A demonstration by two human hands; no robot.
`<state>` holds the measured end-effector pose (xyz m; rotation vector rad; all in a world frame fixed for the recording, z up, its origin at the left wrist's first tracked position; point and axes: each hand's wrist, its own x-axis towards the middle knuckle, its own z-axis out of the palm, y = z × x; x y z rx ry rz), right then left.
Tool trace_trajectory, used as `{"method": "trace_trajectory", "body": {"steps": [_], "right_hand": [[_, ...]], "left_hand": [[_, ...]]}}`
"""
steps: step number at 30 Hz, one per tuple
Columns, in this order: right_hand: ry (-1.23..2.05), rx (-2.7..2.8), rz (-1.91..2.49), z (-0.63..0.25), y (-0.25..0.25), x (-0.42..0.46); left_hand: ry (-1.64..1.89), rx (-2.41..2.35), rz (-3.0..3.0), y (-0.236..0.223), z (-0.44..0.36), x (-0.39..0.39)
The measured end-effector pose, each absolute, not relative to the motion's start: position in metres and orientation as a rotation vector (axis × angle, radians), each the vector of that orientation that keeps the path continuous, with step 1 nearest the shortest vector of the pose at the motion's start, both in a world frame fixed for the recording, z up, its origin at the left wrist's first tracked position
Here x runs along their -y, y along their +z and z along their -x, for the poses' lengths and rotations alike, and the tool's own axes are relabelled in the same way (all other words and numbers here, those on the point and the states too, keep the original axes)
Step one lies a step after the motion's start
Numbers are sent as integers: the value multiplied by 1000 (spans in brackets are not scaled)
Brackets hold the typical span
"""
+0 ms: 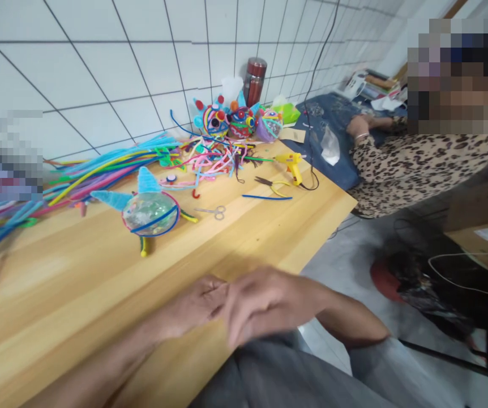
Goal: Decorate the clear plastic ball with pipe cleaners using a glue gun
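My left hand (195, 306) and my right hand (265, 303) rest together at the near edge of the wooden table (78, 283), the right hand laid over the left, fingers loosely curled and motion-blurred. Nothing shows in either. The nearest thing is a clear ball (150, 213) wrapped in blue pipe cleaner with blue fuzzy fins, standing on the table beyond my hands. Small scissors (215, 212) lie to its right.
Loose pipe cleaners (112, 164) spread along the tiled wall. Three decorated balls (239, 122) stand at the far end, with a yellow glue gun (292, 165), pliers (269, 184) and a steel flask (255, 79). A person in a leopard-print top (414, 164) sits at the right.
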<state>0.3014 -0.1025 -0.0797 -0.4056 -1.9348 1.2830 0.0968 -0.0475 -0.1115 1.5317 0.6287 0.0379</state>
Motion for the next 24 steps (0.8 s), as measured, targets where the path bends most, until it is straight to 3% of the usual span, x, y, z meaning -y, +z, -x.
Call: {"method": "trace_trajectory", "body": {"steps": [5, 7, 12, 24], "right_hand": [[273, 1570, 1606, -441, -107, 96], [22, 1290, 2040, -492, -127, 86], [-94, 1127, 2216, -554, -159, 58], [-92, 1058, 2221, -565, -169, 34]], "left_hand": [[42, -778, -1495, -117, -108, 48], [71, -800, -1472, -120, -110, 48], [57, -820, -1433, -124, -109, 53], [51, -848, -1406, -125, -107, 57]]}}
